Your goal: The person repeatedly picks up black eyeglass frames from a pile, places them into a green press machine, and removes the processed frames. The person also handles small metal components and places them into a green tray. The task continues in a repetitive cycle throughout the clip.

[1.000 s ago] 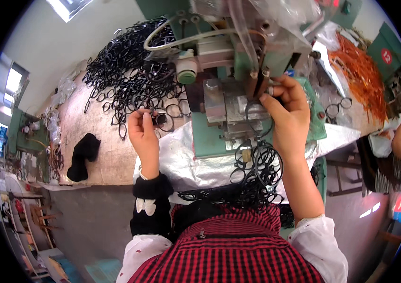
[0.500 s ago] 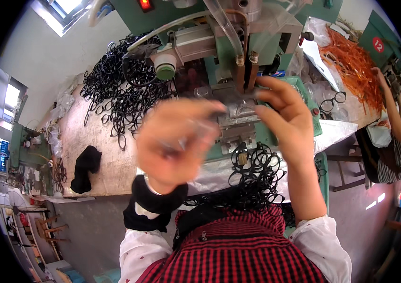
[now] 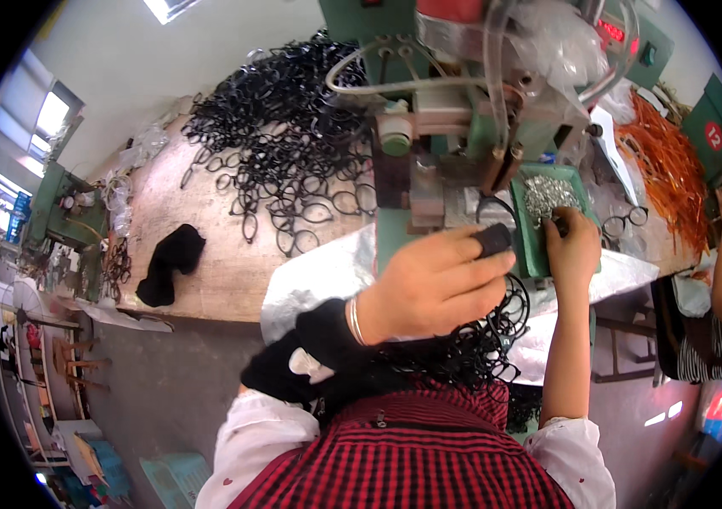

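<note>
Up by the green machine (image 3: 463, 144), I see my left hand (image 3: 433, 284) has swung in pinching a black piece (image 3: 493, 240), while my right hand (image 3: 570, 246) now dips pinched fingers into the tray of small metal parts (image 3: 552, 197).

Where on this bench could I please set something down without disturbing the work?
Bare wood lies between the black cloth and the foil sheet, below the heap of black frames. It is crowded around the green machine and the green tray, where the right hand reaches.

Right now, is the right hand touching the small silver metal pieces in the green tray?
Touching: the head view shows the right hand fingertips dipping into the silver pieces.
</note>
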The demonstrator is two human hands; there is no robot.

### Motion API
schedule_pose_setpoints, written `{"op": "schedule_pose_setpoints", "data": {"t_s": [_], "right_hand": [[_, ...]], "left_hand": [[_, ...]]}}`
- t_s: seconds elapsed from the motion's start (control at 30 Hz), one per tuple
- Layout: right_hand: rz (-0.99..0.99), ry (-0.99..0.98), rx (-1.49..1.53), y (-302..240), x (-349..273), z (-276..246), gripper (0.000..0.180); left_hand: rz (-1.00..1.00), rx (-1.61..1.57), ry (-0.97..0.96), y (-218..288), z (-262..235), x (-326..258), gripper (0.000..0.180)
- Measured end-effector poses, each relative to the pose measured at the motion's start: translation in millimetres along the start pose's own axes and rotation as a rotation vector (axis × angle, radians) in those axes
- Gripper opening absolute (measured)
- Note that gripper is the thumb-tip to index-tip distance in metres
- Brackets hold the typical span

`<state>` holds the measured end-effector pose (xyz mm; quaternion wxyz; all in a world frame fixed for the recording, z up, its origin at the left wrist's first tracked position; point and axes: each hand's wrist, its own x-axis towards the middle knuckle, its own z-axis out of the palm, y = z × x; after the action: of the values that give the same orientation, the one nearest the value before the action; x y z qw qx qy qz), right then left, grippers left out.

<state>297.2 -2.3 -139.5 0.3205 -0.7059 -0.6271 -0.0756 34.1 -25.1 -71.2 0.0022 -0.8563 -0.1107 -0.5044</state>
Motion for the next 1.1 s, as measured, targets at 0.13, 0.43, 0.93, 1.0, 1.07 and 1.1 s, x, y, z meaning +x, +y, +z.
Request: {"op": "schedule_pose_setpoints", "data": {"t_s": [0.13, 0.43, 0.93, 1.0, 1.07, 1.1], "right_hand": [[0.023, 0.056, 0.064, 1.6, 1.8, 8.7, 0.010], [-0.049, 0.097, 0.230, -18.5, 6.9, 7.9, 0.008], [0.297, -0.009, 0.733, -10.0, -1.0, 9.8, 0.015], [0.340, 0.011, 0.709, -7.0, -14.8, -4.5, 0.012], [0.290, 0.008, 0.746, -2.1, -20.9, -15.8, 0.013], [0.280, -0.008, 0.789, -9.1, -21.5, -24.1, 0.014]], "left_hand": [[-0.343, -0.132, 0.186, 16.9, -2.0, -65.2, 0.033], [-0.930, 0.345, 0.263, -107.7, 2.9, -90.8, 0.078], [-1.364, 0.945, -0.359, -101.3, -118.5, -182.8, 0.029], [-1.346, 0.793, -0.250, -86.9, -117.8, -173.8, 0.026], [-1.327, 0.540, -0.074, -76.4, -113.6, -156.7, 0.024], [-1.334, 0.435, -0.026, -74.8, -109.0, -141.4, 0.021]]}}
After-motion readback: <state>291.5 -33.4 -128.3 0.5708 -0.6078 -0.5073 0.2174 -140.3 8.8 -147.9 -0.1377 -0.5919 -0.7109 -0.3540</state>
